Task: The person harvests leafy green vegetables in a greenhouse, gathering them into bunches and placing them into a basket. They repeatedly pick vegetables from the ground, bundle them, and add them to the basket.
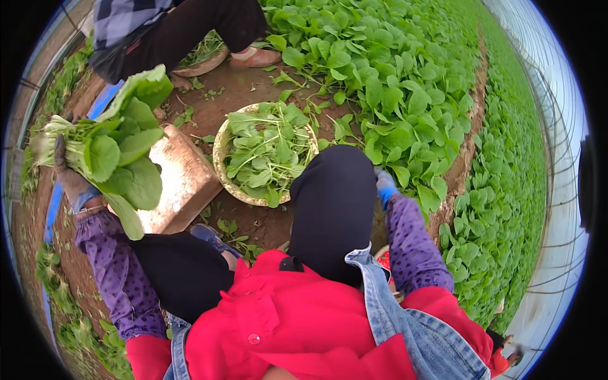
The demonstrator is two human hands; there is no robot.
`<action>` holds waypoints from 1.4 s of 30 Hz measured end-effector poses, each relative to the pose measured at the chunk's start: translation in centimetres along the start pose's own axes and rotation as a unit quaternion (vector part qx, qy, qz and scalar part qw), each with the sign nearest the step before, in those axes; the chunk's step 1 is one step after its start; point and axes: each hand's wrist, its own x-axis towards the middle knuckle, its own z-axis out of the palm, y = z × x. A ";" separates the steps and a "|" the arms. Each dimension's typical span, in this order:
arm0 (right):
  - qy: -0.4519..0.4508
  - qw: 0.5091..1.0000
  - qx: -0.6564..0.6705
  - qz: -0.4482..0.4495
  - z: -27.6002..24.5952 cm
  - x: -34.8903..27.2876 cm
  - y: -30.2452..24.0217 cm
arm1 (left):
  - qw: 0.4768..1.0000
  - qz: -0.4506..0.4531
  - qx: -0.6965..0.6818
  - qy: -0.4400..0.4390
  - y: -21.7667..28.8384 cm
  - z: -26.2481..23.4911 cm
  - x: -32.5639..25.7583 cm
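My left hand [73, 174], in a soiled glove, is closed around a bunch of leafy greens [123, 149]. The pale stem ends point left and the broad leaves spread to the right. Beyond my right knee, my right hand [384, 182] in a blue glove reaches down beside the growing greens [405, 136]. Its fingers are mostly hidden, so I cannot see whether they grip anything. Between my knees and the bed stands a round basket [219, 152] with loose, thin-stemmed greens [266, 149] in it.
A worn, pale block [183, 183] stands left of the basket. At the upper left another person [183, 38] sits near a second basket [206, 65]. A blue strip [53, 209] runs along the soil at left, with bunched greens [76, 335] beyond it. Plastic sheeting [557, 82] curves along the right.
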 end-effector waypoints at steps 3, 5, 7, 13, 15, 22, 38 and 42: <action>-0.164 0.972 -0.057 0.159 6.7 -4.6 8.3 | 0.994 -0.089 0.042 -0.044 -4.1 3.1 -1.4; -0.177 0.957 -0.187 0.135 9.7 -4.8 5.3 | 0.991 -0.106 0.079 -0.029 -4.8 3.7 -2.8; -0.110 0.986 -0.074 0.103 10.6 -4.9 6.4 | 0.985 -0.137 0.103 -0.028 -7.0 3.5 -2.5; -0.023 0.993 -0.057 0.104 7.4 4.9 -1.7 | 0.973 -0.174 0.147 0.042 -7.5 0.1 -0.7; -0.024 0.982 -0.095 0.163 6.8 4.5 5.2 | 0.968 -0.183 0.168 -0.016 -8.7 0.4 0.1; 0.216 0.916 -0.274 0.198 -4.8 0.2 13.2 | 0.959 -0.204 0.195 0.006 -10.7 1.3 0.4; -0.131 0.793 -0.391 0.448 -2.7 1.0 18.7 | 0.948 -0.240 0.211 0.015 -11.8 1.5 -0.4; -0.152 0.824 -0.362 0.408 -2.7 1.4 16.2 | 0.949 -0.232 0.208 -0.036 -11.7 3.1 -1.3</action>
